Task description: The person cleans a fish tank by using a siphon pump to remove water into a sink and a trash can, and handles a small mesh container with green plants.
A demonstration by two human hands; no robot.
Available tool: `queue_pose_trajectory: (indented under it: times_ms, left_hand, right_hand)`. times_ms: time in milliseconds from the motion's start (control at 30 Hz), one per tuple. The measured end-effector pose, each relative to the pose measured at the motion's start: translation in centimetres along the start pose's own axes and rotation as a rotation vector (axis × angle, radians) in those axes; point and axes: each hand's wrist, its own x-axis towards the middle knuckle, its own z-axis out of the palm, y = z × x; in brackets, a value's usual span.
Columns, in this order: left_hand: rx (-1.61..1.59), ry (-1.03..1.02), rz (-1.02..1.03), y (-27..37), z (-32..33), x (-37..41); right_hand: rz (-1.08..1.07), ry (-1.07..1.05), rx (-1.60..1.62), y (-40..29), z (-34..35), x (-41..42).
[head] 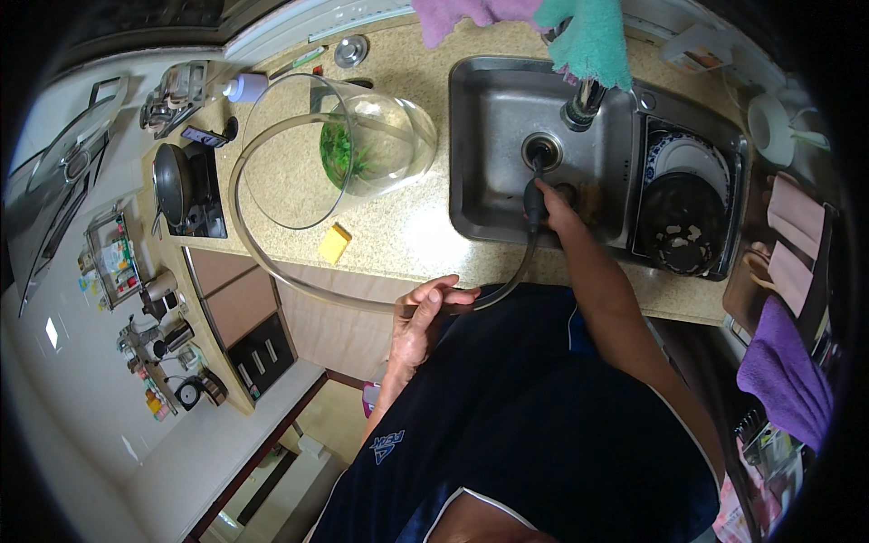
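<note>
A clear flexible hose [248,237] arcs from a tall glass cylinder tank [414,159] across the counter's front edge. My left hand [431,309] holds it near my waist, thumb and fingers loosely around it. Over the stainless steel sink basin [489,197], my right hand [560,210] grips the black squeeze bulb [535,203] on the hose. The bulb's lower end points at the drain [542,151]. Inside the tank, green plants [337,153] show near the bottom, and the hose runs in through the wide rim. Whether water is flowing cannot be seen.
A yellow sponge [335,244] lies on the counter near the tank. The faucet [580,112] is draped with a teal cloth [587,44]. Plates [692,153] and a dark pan [682,224] fill the right basin. A wok [172,184] sits on the stove at left.
</note>
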Motion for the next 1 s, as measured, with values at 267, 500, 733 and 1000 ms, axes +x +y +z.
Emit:
queue_pose_trajectory:
  times_ms: [267, 500, 733, 1000]
  left_hand:
    - [0.057, -0.009, -0.032, 0.3, -0.1, -0.1]
    - [0.076, -0.005, -0.024, 0.1, -0.1, 0.1]
    - [0.048, -0.007, 0.028, -0.5, -0.3, 0.0]
    - [0.024, -0.019, 0.082, -1.6, -1.0, 0.2]
  right_hand:
    - [-0.058, 0.056, -0.118, -0.5, 0.9, -2.5]
    - [-0.321, 0.278, -0.681, -0.8, 0.9, -4.0]
    - [-0.861, 0.225, -1.256, -1.0, -0.1, -9.3]
    - [-1.11, 0.097, -1.298, 2.2, -0.2, -16.1]
